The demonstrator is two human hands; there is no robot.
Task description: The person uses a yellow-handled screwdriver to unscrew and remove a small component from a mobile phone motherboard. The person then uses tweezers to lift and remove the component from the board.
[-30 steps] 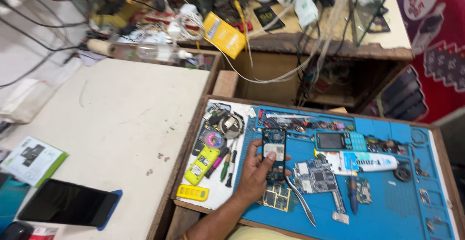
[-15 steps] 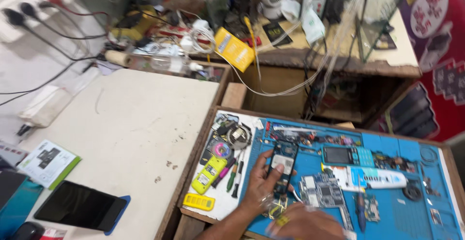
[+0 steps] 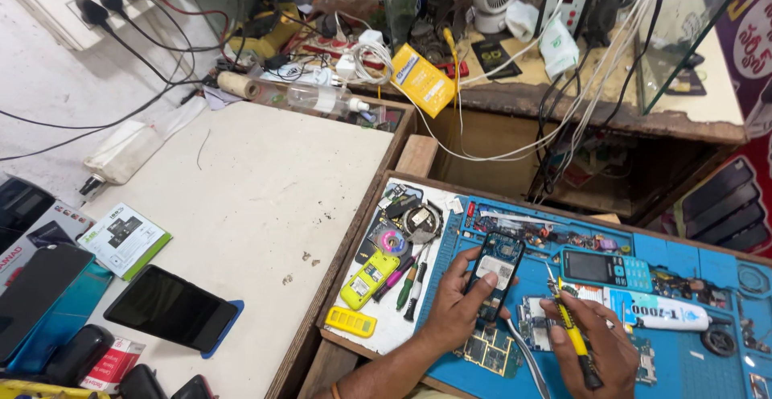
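Both hands (image 3: 458,306) low over phone (image 3: 494,274)

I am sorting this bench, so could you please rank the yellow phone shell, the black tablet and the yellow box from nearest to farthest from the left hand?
From the left hand:
1. Yellow phone shell, just to its left in the tray.
2. Black tablet, farther left on the white table.
3. Yellow box, far up on the cluttered shelf.

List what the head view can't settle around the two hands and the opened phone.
- Opened phone: lower part hidden under the left hand.
- Yellow screwdriver: tip too small to tell if it touches anything.
- Right hand: cut off by the bottom edge.
- Circuit board: parts too small to identify.
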